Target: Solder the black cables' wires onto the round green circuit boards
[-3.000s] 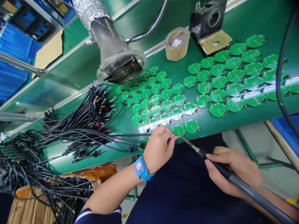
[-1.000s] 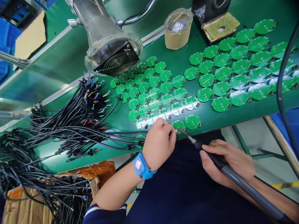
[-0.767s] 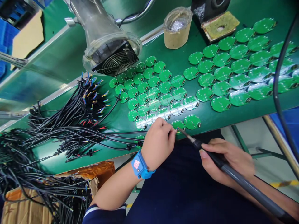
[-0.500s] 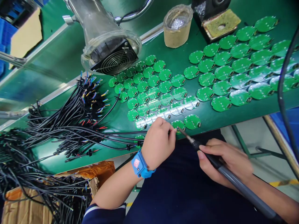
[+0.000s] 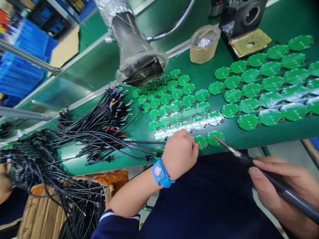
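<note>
So, on my feed the two hands are well apart, both at the near edge of the bench (image 5: 179,61). The left hand (image 5: 179,154), a blue wrist strap (image 5: 160,173) around its wrist, sits curled with its fingers (image 5: 193,146) just beside a round green circuit board (image 5: 200,142). The back of the hand hides the fingertips, so I can't tell whether they pinch anything. The right hand (image 5: 276,186) is closed around the grey handle of a soldering iron (image 5: 281,184), and the iron's thin metal tip reaches over the edge of a second round board (image 5: 213,138), next to the first. I can't tell whether the tip touches it.

Those two boards lie just apart from the rows of matching boards (image 5: 201,96) spread across the bench, several shining with glare. To the left of the rows, a bundle of black cables (image 5: 99,132) with stripped, coloured wire ends sprawls over the bench and trails down onto a cardboard box (image 5: 42,212) with orange tape. Beyond the boards I see a fume extractor duct (image 5: 134,43), a cup of solder scraps (image 5: 204,44), a black iron holder (image 5: 243,16) and a yellow sponge (image 5: 250,41). At the far left edge, a blurred hand (image 5: 3,182) looks like another person's.
</note>
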`<state>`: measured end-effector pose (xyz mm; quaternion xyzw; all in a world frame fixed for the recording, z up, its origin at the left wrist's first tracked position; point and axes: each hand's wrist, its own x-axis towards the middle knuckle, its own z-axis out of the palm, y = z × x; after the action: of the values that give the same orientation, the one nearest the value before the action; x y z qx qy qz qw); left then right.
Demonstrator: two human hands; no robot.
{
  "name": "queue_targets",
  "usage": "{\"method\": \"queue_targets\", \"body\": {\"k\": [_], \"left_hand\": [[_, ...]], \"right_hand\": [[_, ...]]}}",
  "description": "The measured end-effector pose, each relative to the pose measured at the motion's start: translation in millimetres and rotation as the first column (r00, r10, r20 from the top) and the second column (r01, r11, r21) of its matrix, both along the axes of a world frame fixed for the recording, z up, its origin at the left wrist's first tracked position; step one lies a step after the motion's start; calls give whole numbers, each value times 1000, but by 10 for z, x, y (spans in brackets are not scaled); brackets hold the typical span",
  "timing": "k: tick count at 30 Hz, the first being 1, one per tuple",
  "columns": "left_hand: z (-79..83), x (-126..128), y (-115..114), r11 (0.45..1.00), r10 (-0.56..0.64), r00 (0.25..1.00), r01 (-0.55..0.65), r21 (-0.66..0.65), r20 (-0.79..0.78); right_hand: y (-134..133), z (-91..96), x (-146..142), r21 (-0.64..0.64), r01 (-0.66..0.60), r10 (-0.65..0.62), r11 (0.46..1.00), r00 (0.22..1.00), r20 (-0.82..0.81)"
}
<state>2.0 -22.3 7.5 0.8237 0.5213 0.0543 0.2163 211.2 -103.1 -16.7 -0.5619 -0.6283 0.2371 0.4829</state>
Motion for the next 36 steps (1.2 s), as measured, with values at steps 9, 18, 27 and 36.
{"method": "queue_targets", "body": {"k": [9, 18, 27, 36], "left_hand": [[48, -1008, 1075, 828, 492, 837, -364, 426, -241], [217, -926, 1131, 862, 462, 881, -420, 283, -98], [17, 135, -21, 995, 10, 956, -40, 93, 295], [-179, 327, -104, 995, -50, 961, 22, 102, 274]], "right_hand": [[42, -212, 143, 37, 16, -15, 999, 1000, -19], [55, 13, 42, 141, 42, -44, 989, 999, 14], [-108, -88, 186, 121, 20, -30, 993, 996, 83], [-21, -59, 85, 188, 0, -19, 982, 995, 100]]}}
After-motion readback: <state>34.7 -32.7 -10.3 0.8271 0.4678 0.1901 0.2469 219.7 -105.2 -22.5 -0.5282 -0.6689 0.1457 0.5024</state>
